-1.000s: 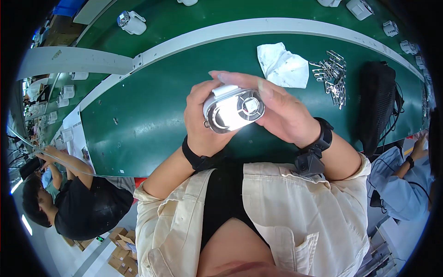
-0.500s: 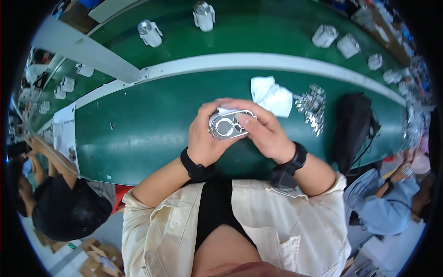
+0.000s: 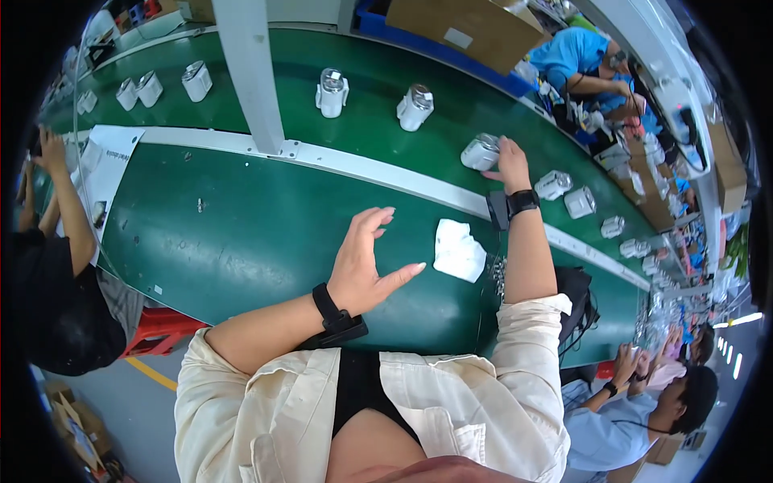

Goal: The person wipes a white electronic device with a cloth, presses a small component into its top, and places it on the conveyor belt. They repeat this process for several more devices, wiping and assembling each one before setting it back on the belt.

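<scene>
My right hand [image 3: 512, 167] reaches over the pale rail to the green conveyor belt. Its thumb and fingers are around the right side of a small white device with a silver face [image 3: 479, 152], which is at the belt. Over the near green tabletop, my left hand [image 3: 364, 262] is open, fingers apart and curved, holding nothing. A crumpled white cloth [image 3: 457, 251] lies to its right. Small silver metal parts [image 3: 499, 278] show beside my right forearm, which partly hides them.
Several similar devices [image 3: 415, 108] stand along the belt. A pale upright post [image 3: 251, 80] rises from the rail [image 3: 362, 173]. A black bag [image 3: 576, 302] lies right of my forearm. Co-workers sit at left [image 3: 60, 298] and right [image 3: 628, 419]; another works across the belt [image 3: 572, 60].
Both hands were together around a white-and-silver device over the table. My right hand has moved far right to the belt; my left has let go and opened. The view has shifted.
</scene>
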